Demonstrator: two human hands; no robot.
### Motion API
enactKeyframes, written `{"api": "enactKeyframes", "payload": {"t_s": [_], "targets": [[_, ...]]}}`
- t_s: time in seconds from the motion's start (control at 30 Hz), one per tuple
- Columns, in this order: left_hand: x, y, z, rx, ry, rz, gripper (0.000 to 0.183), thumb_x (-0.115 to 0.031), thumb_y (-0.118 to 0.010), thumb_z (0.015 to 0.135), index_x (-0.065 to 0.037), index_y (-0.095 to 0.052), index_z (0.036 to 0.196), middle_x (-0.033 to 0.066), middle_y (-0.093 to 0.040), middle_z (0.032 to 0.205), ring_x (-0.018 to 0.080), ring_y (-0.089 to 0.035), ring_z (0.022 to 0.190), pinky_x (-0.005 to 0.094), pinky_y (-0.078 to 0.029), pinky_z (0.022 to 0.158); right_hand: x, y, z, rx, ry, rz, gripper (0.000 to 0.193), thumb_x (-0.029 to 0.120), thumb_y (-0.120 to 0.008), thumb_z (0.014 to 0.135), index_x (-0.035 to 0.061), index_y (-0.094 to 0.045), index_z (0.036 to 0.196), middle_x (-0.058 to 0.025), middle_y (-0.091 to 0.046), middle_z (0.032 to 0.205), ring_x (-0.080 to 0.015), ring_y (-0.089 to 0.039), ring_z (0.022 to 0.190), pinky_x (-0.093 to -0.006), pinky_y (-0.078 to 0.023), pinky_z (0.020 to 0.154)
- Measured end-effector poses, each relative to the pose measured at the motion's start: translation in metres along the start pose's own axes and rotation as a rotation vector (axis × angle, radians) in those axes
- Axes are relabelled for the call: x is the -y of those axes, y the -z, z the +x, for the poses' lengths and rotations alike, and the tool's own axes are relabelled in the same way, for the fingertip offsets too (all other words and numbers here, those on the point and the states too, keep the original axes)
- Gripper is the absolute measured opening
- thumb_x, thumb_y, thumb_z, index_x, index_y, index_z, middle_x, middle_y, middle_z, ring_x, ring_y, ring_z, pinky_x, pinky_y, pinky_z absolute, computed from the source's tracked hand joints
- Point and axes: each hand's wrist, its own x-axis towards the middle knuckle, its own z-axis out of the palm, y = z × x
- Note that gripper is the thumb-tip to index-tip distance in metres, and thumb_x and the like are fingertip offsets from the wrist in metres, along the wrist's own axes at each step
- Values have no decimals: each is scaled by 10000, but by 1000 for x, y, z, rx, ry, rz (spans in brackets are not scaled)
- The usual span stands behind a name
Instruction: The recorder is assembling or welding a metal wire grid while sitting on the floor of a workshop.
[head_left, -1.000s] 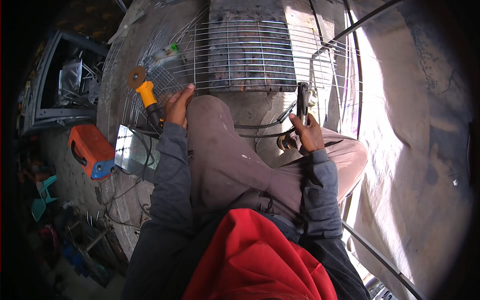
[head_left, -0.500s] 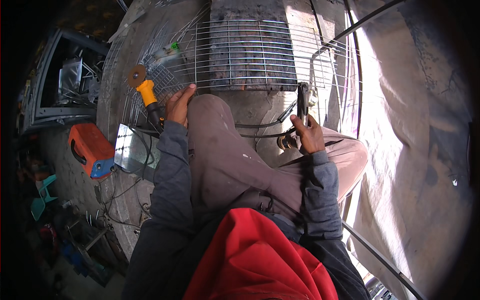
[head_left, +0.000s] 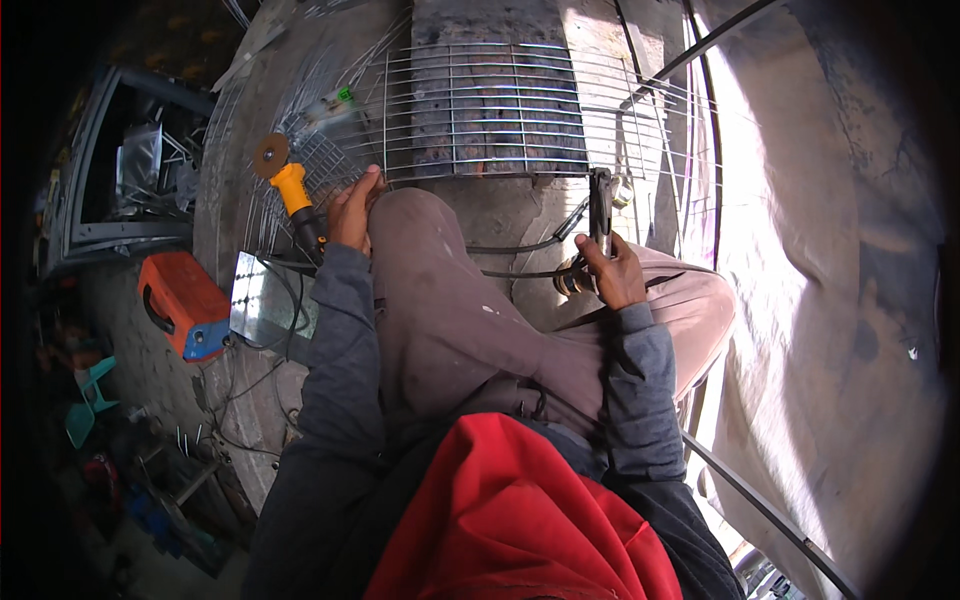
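A welded wire grid (head_left: 484, 128) lies in front of my knees, over a dark board. My left hand (head_left: 352, 212) is closed at the grid's near left corner, beside my left knee; its fingertips are partly hidden. In my right hand (head_left: 618, 272) is a pair of dark pliers (head_left: 601, 205), held upright with the jaws at the grid's near right corner. Whether the jaws are closed on a wire is too small to tell. A yellow angle grinder (head_left: 291, 190) with a brown disc lies left of my left hand.
The dark scarred board (head_left: 490, 22) runs away beneath the grid. Black cables (head_left: 520, 247) cross the ground between my knees. To the left are loose wire mesh, a shiny metal sheet (head_left: 262, 290), an orange-and-blue machine (head_left: 183, 305) and a dark metal frame (head_left: 85, 165). A pale sheet (head_left: 790, 300) spreads on the right.
The grid, the pliers and both hands sit slightly further left in the picture. My right hand keeps the pliers at the grid's near right corner.
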Motion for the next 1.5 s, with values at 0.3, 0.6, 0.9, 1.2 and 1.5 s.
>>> {"api": "enactKeyframes", "payload": {"t_s": [0.3, 0.6, 0.9, 1.2, 1.5], "targets": [[7, -12, -4, -34, -63, 23, 296, -229, -716, 821, 11, -651, 980, 79, -650, 947, 162, -603, 898, 256, -449, 847, 22, 13, -14, 35, -10, 56, 524, 496, -652, 796, -18, -591, 877, -74, -581, 660, -146, -536, 580, -288, -428, 562], [5, -6, -6, 12, -76, -17, 270, -186, -689, 837, 18, -648, 1008, 72, -653, 953, 151, -599, 906, 250, -441, 843, 16, 6, -12, 19, 9, 66, 550, 503, -664, 790, -29, -590, 908, -101, -602, 704, -177, -564, 617, -311, -452, 595], [4, -6, 0, 16, -35, -29, 347, -185, -701, 826, 27, -593, 1078, 109, -628, 1046, 199, -594, 1002, 297, -431, 942, 15, 5, -12, 26, 9, 86, 553, 507, -667, 781, -22, -597, 926, -96, -604, 716, -176, -558, 624, -309, -447, 606], [4, -11, 11, 57, 53, -76, 364, -257, -683, 838, -31, -607, 1113, 56, -625, 1080, 177, -559, 1037, 312, -390, 983, 17, 11, -13, 17, 10, 31, 568, 513, -666, 780, -27, -599, 943, -104, -605, 720, -187, -566, 655, -315, -453, 633], [4, -4, 22, 93, 75, -72, 334, -220, -697, 826, -42, -623, 1099, 40, -628, 1067, 152, -568, 998, 287, -423, 932, 13, 5, -8, 43, -24, -12, 752, 588, -641, 756, -62, -570, 1127, -245, -632, 957, -333, -615, 916, -362, -452, 825]]}}
